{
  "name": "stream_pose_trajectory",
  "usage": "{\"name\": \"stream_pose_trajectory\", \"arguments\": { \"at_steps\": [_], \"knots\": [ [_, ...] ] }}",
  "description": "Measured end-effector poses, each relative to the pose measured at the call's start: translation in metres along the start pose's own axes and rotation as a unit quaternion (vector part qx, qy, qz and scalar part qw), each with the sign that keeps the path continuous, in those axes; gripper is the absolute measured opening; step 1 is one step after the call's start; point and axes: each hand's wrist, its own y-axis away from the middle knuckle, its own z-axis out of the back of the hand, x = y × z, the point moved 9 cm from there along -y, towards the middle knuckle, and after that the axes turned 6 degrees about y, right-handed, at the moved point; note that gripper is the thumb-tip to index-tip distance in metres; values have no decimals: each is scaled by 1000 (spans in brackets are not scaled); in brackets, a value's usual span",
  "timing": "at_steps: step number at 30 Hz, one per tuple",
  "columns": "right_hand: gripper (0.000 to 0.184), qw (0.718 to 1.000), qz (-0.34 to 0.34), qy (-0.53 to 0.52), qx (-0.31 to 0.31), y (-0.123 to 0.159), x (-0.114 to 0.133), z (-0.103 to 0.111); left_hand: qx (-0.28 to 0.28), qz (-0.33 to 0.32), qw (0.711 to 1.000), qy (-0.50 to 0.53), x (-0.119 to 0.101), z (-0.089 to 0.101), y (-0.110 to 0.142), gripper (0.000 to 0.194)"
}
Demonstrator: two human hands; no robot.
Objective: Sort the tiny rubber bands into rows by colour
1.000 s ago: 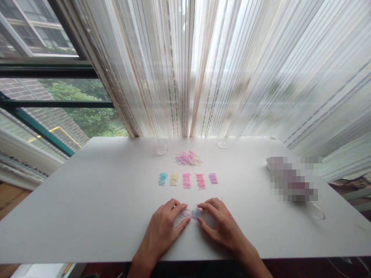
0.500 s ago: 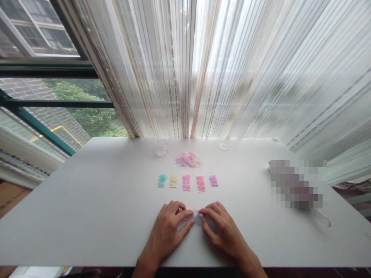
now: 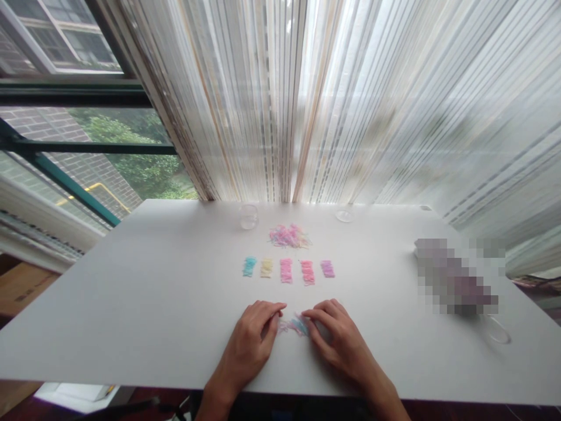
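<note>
Both of my hands rest on the white table (image 3: 131, 292) near its front edge. Between them lies a small clump of pastel pieces (image 3: 294, 324), pink and blue. My left hand (image 3: 252, 339) has its fingers curled, fingertips just left of the clump. My right hand (image 3: 339, 342) has its fingers bent, tips touching the clump's right side. Farther back lies a row of sorted piles: blue (image 3: 249, 266), yellow (image 3: 266, 268), pink (image 3: 286, 271), a redder pink (image 3: 307, 272) and purple (image 3: 327, 268). Behind them sits a mixed loose heap (image 3: 288, 235).
A small clear cup (image 3: 248, 216) stands at the back, and a clear lid or dish (image 3: 344, 216) to its right. A blurred-out object (image 3: 456, 275) lies at the right, with another clear round piece (image 3: 495, 330) beside it. Striped curtains hang behind the table.
My fingertips had come together over the clump half a second ago; now they have parted slightly and the clump shows between them. The view has shifted a little.
</note>
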Motion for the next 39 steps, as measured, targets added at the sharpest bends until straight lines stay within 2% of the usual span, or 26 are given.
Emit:
{"name": "stream_pose_trajectory", "arguments": {
  "at_steps": [6,17,27,33,39],
  "knots": [
    [20,1000,4,11,23,0,2,-2,23,-5,997,-69,-2,6,8,28],
    [15,1000,7,18,24,0,4,0,-4,2,995,-95,-1,9,16,4],
    [16,1000,17,-6,-14,1,9,8,-15,-10,997,-76,-8,15,15,12],
    [17,998,50,-19,-24,1,21,7,6,-36,998,-44,-21,7,11,10],
    [11,997,60,-13,-39,0,24,6,17,-51,998,-39,-30,-3,6,15]
  ]
}}
